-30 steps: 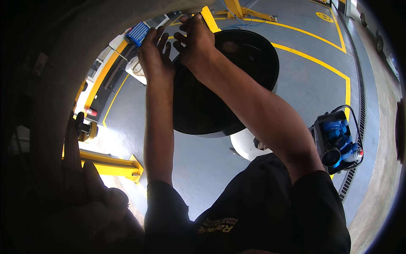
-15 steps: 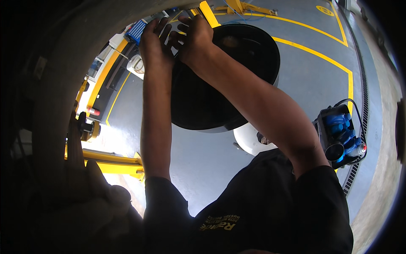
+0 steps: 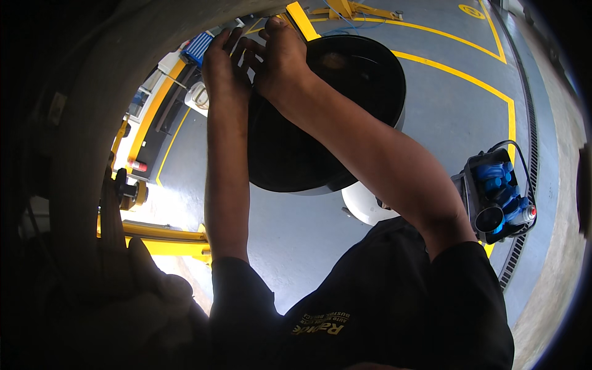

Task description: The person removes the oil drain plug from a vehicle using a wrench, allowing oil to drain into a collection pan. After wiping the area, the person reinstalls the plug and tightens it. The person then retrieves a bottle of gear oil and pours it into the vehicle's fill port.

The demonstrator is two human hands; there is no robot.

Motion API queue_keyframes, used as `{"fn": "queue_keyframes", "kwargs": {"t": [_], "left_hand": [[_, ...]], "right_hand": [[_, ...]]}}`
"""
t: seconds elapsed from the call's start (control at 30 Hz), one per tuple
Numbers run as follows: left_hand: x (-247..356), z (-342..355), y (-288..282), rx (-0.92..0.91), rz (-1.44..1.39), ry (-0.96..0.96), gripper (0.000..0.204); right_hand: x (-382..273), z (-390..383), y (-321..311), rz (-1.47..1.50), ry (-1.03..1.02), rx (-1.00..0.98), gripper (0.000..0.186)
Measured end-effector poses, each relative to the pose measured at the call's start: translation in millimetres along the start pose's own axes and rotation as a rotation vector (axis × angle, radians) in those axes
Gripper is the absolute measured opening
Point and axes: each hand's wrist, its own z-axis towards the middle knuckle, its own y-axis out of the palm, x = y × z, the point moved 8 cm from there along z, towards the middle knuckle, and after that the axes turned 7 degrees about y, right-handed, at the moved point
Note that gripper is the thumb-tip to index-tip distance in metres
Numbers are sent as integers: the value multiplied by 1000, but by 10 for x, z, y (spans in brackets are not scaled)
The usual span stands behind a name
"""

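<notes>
Grey floor (image 3: 277, 228); left hand (image 3: 223, 69), eleven o'clock, right hand (image 3: 283, 57), twelve, fingers parted, hold unclear; black basin (image 3: 296, 151) may tip if knocked.

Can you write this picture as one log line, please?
left hand: raised, half-curled, grip unclear | right hand: raised beside it, grip unclear | in view: wide black basin, dark caddy holding blue bottles
</notes>
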Motion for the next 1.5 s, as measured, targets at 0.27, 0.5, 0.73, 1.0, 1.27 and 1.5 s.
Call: {"fn": "queue_keyframes", "kwargs": {"t": [0.27,0.5,0.73,1.0,1.27,1.5], "left_hand": [[-55,43,36,-18,-9,-6,42],[-62,-27,102,-16,-24,-16,24],[-103,-69,132,-14,-18,-20,24],[36,87,16,-43,-40,-52,27],[-817,-318,807,-175,-85,-129,38],[-1836,-2066,1314,-470,-344,-35,36]], "right_hand": [[-5,88,-58,-46,45,-31,29],[-108,56,-81,-16,61,-72,32],[-215,-103,-89,-57,-21,-33,37],[-16,-67,95,11,-45,47,34],[-1047,25,-754,47,146,93,41],[-3971,-1553,-2827,-955,-1225,-307,15]]}}
